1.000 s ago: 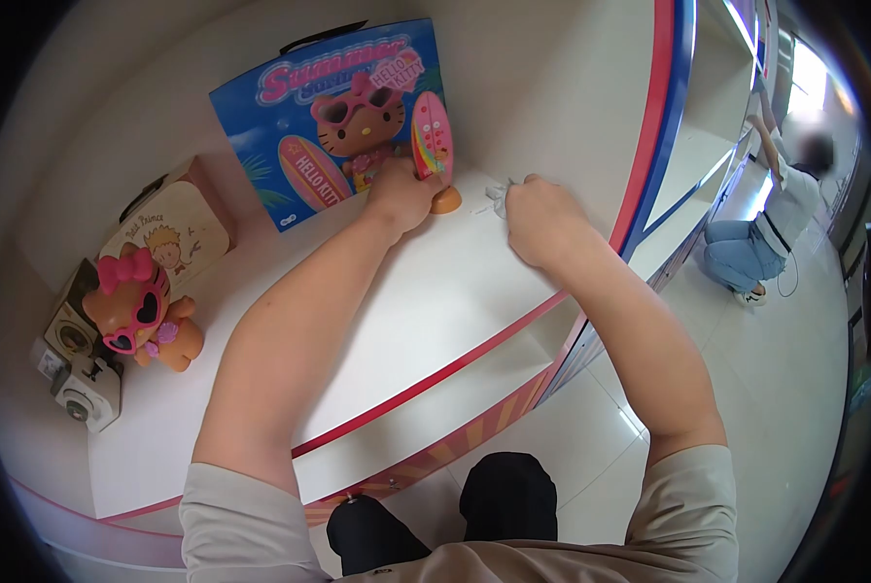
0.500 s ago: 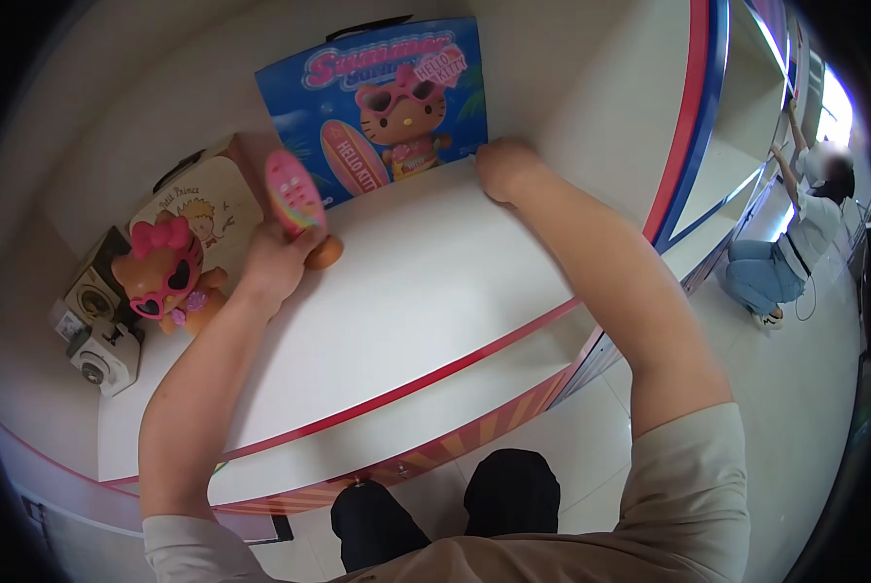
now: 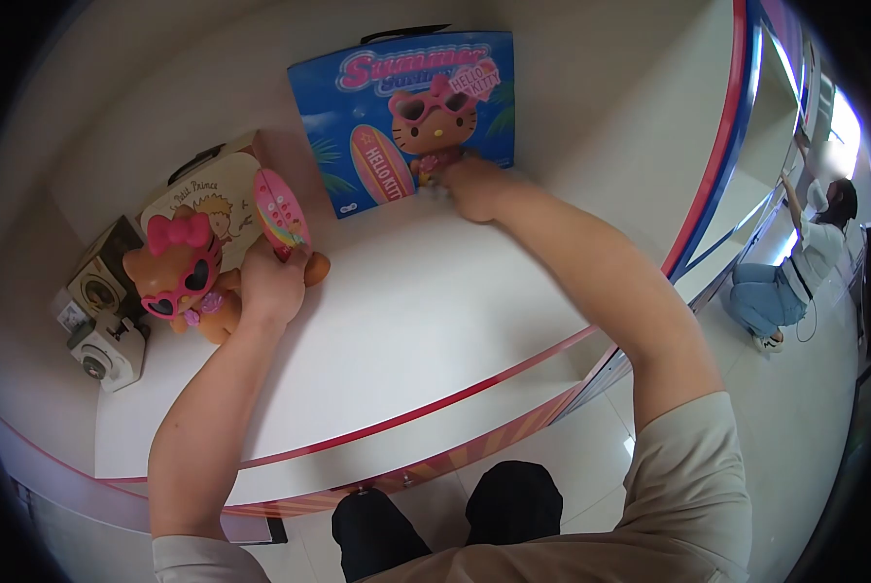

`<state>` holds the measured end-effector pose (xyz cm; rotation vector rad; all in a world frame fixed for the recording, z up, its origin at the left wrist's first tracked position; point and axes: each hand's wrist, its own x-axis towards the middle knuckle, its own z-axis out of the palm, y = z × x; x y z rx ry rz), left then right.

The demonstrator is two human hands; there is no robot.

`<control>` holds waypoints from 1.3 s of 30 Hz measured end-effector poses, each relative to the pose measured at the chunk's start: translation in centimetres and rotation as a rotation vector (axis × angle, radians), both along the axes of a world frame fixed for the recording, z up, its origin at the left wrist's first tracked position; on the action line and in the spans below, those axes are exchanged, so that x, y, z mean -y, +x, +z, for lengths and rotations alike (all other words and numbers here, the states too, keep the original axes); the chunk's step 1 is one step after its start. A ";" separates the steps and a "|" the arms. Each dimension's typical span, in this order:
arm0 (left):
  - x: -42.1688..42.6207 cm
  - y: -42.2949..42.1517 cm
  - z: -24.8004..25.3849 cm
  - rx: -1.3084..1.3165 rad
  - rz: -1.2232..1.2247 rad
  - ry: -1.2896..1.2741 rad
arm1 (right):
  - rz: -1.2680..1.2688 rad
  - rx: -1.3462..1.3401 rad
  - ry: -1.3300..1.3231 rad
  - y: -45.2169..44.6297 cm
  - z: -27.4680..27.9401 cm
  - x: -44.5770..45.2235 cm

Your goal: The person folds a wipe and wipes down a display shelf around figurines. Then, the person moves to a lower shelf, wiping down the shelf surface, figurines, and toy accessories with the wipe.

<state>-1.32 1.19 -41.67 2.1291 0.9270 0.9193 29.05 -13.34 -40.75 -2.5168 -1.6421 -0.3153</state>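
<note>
My left hand [image 3: 274, 277] is closed around the lower part of a pink toy surfboard [image 3: 278, 202], which stands upright with a brown rounded piece [image 3: 317, 269] at its foot. Just left of it is a brown Hello Kitty figure [image 3: 185, 277] with a pink bow and heart-shaped sunglasses. My right hand [image 3: 472, 190] is at the lower front of a blue Hello Kitty box [image 3: 329, 121], over the printed figure. Its fingers are bunched and blurred, with a greyish bit at the tips that I cannot make out.
A cream Petit Prince case [image 3: 188, 189] leans at the back left, beside a dark-framed box [image 3: 102, 282] and a small white device [image 3: 111, 352]. Beneath them runs the white shelf [image 3: 387, 321] with a red edge. A person [image 3: 781, 257] crouches by shelving at the right.
My right hand has moved left from the blue box's lower right corner to its lower middle. The surfboard in my left hand has come nearer the figure. The view has shifted slightly.
</note>
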 end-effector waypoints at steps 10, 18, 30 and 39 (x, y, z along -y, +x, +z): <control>4.3 -0.6 0.8 0.079 -0.055 0.068 | 0.428 -0.171 0.058 -8.7 0.1 -5.9; 7.1 -5.6 -2.8 0.014 -0.085 0.154 | 0.105 -0.043 0.015 2.2 0.4 0.1; 10.0 14.8 -2.6 -0.018 -0.493 0.705 | -0.090 -0.235 -0.011 6.5 2.1 5.1; 9.0 17.2 -0.8 -0.278 -0.565 0.539 | 0.090 -0.436 -0.060 3.4 3.7 6.6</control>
